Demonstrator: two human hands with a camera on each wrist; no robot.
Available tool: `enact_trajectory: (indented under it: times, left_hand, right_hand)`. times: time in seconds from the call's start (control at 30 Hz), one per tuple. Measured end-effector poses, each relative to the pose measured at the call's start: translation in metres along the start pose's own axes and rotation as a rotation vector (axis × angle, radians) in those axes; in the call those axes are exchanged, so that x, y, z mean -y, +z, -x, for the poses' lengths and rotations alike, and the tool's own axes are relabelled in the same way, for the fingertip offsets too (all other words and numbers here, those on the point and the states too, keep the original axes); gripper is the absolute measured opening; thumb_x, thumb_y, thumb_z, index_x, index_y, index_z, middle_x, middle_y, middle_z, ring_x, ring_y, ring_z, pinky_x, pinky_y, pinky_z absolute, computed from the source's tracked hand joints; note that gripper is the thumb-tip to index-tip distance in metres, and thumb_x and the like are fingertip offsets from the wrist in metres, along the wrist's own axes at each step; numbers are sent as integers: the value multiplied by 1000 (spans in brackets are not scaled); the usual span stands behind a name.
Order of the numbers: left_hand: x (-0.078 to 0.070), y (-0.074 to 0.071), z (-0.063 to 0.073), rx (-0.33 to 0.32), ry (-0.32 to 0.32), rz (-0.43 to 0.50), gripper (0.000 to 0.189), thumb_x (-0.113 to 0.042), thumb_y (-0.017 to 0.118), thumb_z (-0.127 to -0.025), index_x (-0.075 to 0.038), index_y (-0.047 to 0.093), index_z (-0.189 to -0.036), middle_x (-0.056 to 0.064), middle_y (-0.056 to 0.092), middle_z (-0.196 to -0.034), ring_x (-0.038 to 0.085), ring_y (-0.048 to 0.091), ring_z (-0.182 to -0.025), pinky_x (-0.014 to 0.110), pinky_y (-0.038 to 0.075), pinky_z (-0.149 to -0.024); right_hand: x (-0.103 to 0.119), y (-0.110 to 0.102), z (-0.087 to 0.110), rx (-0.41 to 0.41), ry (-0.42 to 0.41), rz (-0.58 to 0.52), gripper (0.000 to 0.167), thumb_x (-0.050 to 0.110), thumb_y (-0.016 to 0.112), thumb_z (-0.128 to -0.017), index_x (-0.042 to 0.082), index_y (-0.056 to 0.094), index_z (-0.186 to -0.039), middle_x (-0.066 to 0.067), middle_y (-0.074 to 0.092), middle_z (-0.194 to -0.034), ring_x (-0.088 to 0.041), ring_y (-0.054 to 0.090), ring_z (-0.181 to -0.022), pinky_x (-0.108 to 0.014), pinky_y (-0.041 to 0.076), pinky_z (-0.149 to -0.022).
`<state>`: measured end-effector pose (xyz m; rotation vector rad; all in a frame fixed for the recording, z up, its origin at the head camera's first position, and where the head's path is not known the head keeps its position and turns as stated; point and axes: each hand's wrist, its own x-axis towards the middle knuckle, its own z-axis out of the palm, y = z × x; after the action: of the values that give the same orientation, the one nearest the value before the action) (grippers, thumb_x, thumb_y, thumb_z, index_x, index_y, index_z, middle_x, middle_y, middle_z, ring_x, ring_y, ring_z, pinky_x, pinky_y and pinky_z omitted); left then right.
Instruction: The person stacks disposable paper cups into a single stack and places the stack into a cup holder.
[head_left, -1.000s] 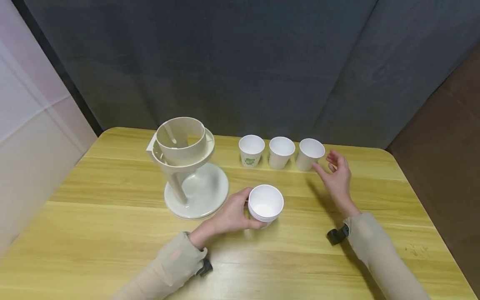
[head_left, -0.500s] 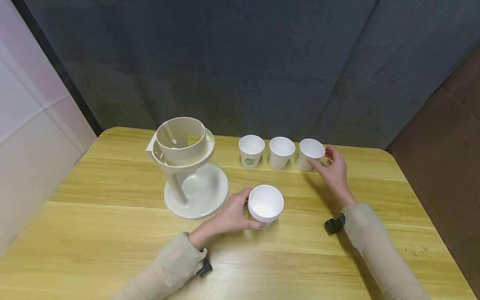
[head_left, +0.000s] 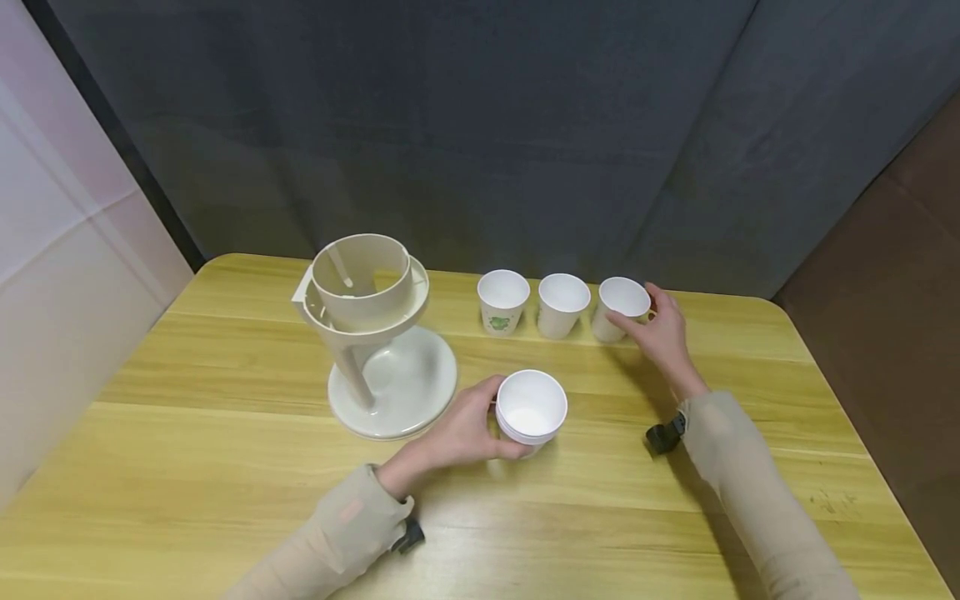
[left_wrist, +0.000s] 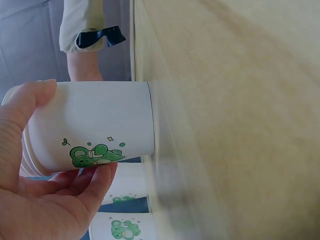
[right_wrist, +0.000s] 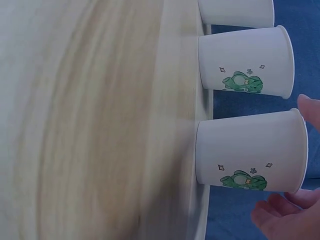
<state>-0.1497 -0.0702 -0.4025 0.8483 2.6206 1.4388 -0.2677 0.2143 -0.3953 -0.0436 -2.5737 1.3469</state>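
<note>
My left hand (head_left: pixel 468 423) grips a stack of nested white paper cups (head_left: pixel 531 408) from its left side, near the middle of the table. In the left wrist view, its thumb lies near the rims and its fingers curl along the side, by a green printed animal (left_wrist: pixel 95 156). Farther back, my right hand (head_left: pixel 663 333) is at the rightmost paper cup (head_left: pixel 609 323) of a row of three, thumb in front and fingers round the right side near the rim. That cup (right_wrist: pixel 250 150) stands upright on the table, its green print showing in the right wrist view.
The middle cup (head_left: pixel 558 318) and left cup (head_left: pixel 501 312) stand upright beside it. A cream plastic stand with a ring-shaped top (head_left: pixel 363 312) and round base (head_left: pixel 420 375) is on the left. Dark curtain (head_left: pixel 480 133) hangs behind the wooden table (head_left: pixel 225 467).
My right hand has moved forward and a little left to the rightmost cup, its thumb now across the cup's front near the rim. My left hand and the stack have stayed in place.
</note>
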Motion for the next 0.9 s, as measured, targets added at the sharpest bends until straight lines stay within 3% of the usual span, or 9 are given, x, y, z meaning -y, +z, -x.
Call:
enact_trajectory:
  times: [0.6,0.9]
  left_hand:
    - [1,0,-1,8,-23,13,71,-17,86,-61,2,52,-120,11,62,-111,20,60,-99,33,50,-87]
    - [-1,0,0,6,-22,8,70,-17,86,-61,2,52,-119,12,62,-110,22,60,-98,32,50,-86]
  right_hand:
    - [1,4,-7,-59,-9,33,71,20,77,-75,-10,44,-129,-26,47,-125,-35,47,-110,-44,41,-92]
    - [1,0,1,-62,12,26,66,20,78,-74,-7,46,-125,-23,48,-122,-34,47,-110,-45,42,-93]
